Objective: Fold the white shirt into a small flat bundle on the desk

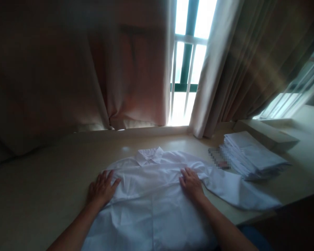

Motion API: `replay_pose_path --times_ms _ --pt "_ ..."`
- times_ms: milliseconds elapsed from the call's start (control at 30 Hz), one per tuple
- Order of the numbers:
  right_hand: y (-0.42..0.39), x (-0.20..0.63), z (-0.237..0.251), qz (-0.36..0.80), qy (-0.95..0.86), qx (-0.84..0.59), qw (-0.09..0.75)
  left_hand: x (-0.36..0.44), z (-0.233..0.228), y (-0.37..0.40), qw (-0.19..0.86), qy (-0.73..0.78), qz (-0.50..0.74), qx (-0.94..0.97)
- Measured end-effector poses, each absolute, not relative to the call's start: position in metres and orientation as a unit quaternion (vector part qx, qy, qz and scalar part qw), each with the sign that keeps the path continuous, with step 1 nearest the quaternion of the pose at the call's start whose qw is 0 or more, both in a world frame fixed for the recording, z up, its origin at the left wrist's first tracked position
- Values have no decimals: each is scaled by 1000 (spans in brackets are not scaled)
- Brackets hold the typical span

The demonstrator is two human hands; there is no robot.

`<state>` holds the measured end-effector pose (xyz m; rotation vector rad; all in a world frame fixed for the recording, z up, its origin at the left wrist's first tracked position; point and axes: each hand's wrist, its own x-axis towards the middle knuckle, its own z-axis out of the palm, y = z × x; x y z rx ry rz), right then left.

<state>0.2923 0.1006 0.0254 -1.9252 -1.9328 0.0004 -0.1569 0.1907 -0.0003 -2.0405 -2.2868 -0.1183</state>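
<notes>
— What can't you make out here?

— The white shirt (151, 198) runs off the bottom edge of the frame, so its hem is cut off. Both forearms leave at the bottom too.

— And centre right?

— A small thing (218, 157) on the surface (42, 195), between the shirt's sleeve and the stack of folded white cloth (251, 155), is blurred out; possibly a phone, but I cannot tell.

— The upper left?

— Dark; the curtain (68, 69) there shows little detail.
</notes>
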Motion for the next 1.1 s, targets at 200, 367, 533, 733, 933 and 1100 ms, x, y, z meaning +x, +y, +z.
replay_pose_path --times_ms 200,367,533,733,933,1100 --pt "103 297 26 -11 -667 -695 269 -160 -4 193 44 -733 -40 -678" --pt "99 303 24 -45 -637 -698 324 -159 -1 192 41 -734 -38 -676" --pt "93 305 28 -47 -616 -725 305 -159 -1 193 48 -730 -44 -680" --pt "89 301 36 -42 -682 -676 276 -161 -5 196 56 -729 -47 -681" --pt "90 296 36 -7 -685 -688 238 -161 -4 195 59 -727 -45 -682" --pt "97 305 26 -9 -580 -718 384 -159 -3 195 51 -734 -48 -676"
